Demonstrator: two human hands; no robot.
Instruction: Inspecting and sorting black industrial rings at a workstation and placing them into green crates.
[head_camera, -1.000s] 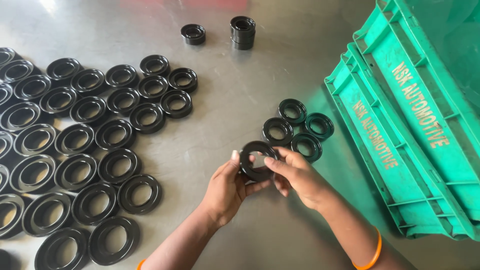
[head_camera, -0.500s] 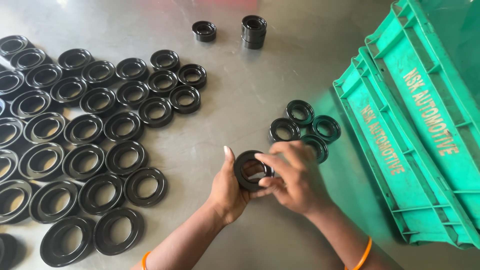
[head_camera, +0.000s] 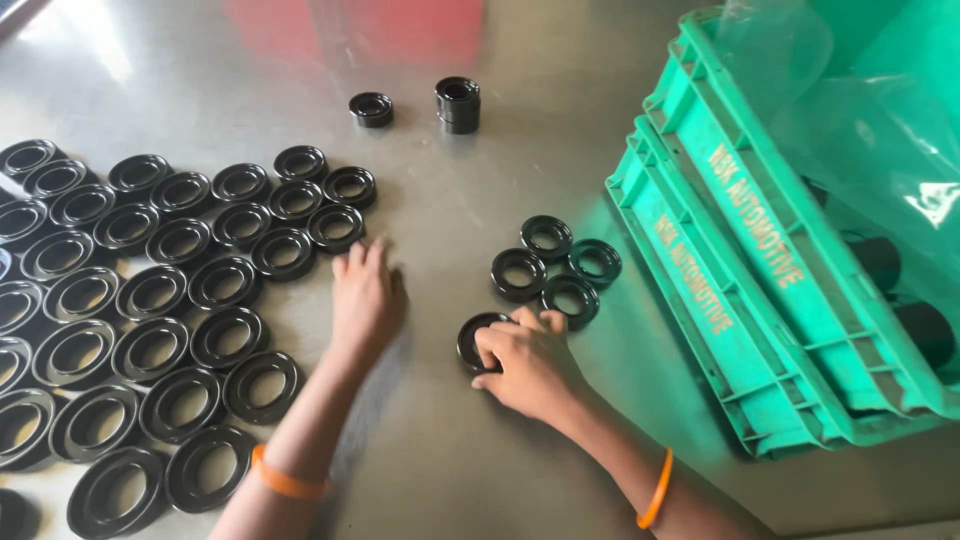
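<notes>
The right hand (head_camera: 530, 360) is curled down over a black rubber seal ring (head_camera: 472, 340), fingertips clamped on its rim. The ring lies flat on the steel counter (head_camera: 450, 460), with only its left arc showing past the knuckles. That pinch from above suits a thin, flat ring that offers no other purchase.

Just beyond the fingers sits a small cluster of four like rings (head_camera: 556, 264), touching one another, between the hand and the stacked green plastic crates (head_camera: 740, 290) on its outer side. Kept apart from the rest, they read as a separate batch, close enough to reach without stretching.

The left hand (head_camera: 366, 298) lies palm down on the counter, fingers together and extended, gripping nothing. Its fingertips come just up to the nearest edge of the big spread of black rings (head_camera: 180, 300), which are laid open side up in loose rows off to its left, so that each can be seen singly. The rings seem larger toward the near end.

Well beyond both hands stand a single small ring (head_camera: 371, 108) and a short stack of rings (head_camera: 458, 104). Clear plastic sheeting (head_camera: 860, 90) lines the top crate.
</notes>
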